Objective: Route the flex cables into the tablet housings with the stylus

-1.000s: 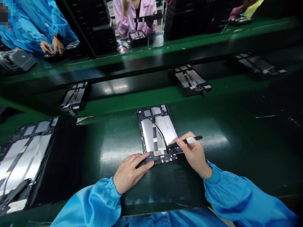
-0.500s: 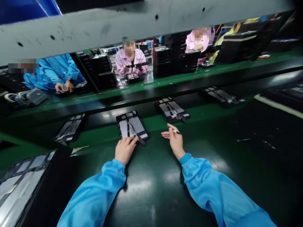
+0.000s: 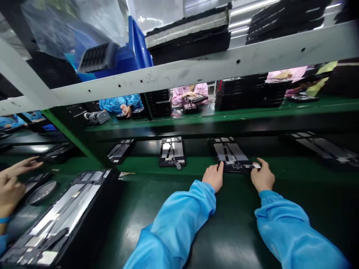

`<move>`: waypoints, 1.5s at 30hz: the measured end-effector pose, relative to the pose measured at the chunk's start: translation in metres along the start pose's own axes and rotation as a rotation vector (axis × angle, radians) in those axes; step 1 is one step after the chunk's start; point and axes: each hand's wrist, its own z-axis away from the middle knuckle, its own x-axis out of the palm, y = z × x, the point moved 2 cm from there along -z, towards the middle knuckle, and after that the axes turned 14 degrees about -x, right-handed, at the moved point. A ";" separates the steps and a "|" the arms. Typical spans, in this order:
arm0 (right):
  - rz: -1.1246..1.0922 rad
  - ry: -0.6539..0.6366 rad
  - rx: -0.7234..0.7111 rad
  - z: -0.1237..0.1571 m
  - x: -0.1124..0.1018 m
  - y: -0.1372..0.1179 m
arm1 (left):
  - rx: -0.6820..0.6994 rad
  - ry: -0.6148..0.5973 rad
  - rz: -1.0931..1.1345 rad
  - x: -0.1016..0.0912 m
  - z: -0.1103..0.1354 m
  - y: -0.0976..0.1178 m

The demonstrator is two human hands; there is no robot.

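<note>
Near the middle right lies an opened tablet (image 3: 228,152), a black frame with pale battery plates and a dark ribbon strip. My left hand (image 3: 213,177) is closed at its near left edge, the fingers partly hidden. At its near right corner, my right hand (image 3: 263,176) is closed round a small white-tipped pen-like tool (image 3: 255,165), beside the dark strip sticking out from the tablet. Whether that hand also grips the strip I cannot make out. Another opened tablet (image 3: 172,151) lies to the left, its ribbon end hanging over the near edge.
More opened tablets (image 3: 120,150) lie along the green line, one (image 3: 322,146) at right. A tall stack (image 3: 60,218) of them stands front left. Another person's hands (image 3: 12,185) work at far left near a round dish (image 3: 42,192). A metal shelf beam (image 3: 174,73) crosses above.
My view has turned left and up. Both my hands have left the earlier tablet and moved right to the neighbouring one. The right hand, earlier free in the air, is now at its corner.
</note>
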 end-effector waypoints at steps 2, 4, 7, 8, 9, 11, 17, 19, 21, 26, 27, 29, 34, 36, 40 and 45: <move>-0.037 0.065 0.054 0.008 -0.001 0.002 | -0.087 -0.045 0.081 -0.001 -0.002 0.000; -0.128 0.091 0.083 0.023 -0.005 0.003 | -0.183 -0.085 0.168 -0.005 0.001 -0.010; -0.311 0.011 0.062 0.054 -0.011 0.001 | -0.294 -0.164 0.290 -0.013 0.016 -0.030; -0.359 -0.024 0.052 0.066 -0.014 -0.002 | -0.313 -0.202 0.324 -0.016 0.022 -0.036; -0.402 -0.051 0.045 0.077 -0.017 -0.005 | -0.321 -0.246 0.357 -0.020 0.029 -0.041; -0.490 -0.078 0.042 0.100 -0.027 -0.014 | -0.303 -0.341 0.420 -0.029 0.045 -0.050; -0.654 -0.355 -0.039 0.181 -0.068 -0.048 | -0.223 -0.507 0.528 -0.074 0.131 -0.074; -0.579 -0.464 -0.096 0.212 -0.082 -0.057 | -0.227 -0.507 0.505 -0.089 0.172 -0.081; -0.479 -0.521 -0.146 0.235 -0.093 -0.063 | -0.201 -0.495 0.428 -0.101 0.210 -0.086; -0.333 -0.572 -0.212 0.248 -0.106 -0.074 | -0.163 -0.434 0.251 -0.114 0.251 -0.090; -0.317 -0.578 -0.212 0.244 -0.108 -0.077 | -0.151 -0.416 0.230 -0.117 0.250 -0.090; -0.289 -0.564 -0.214 0.236 -0.112 -0.086 | -0.118 -0.369 0.205 -0.124 0.244 -0.089; -0.359 -0.520 -0.308 0.230 -0.105 -0.133 | -0.034 -0.275 0.378 -0.138 0.224 -0.073; -0.452 -0.598 -0.356 0.234 -0.089 -0.155 | 0.032 -0.263 0.440 -0.137 0.220 -0.064; -0.491 -0.675 -0.425 0.242 -0.060 -0.177 | -0.035 -0.272 0.559 -0.127 0.221 -0.060; -0.462 -0.584 -0.480 0.247 -0.052 -0.175 | -0.283 -0.396 0.750 -0.116 0.232 -0.069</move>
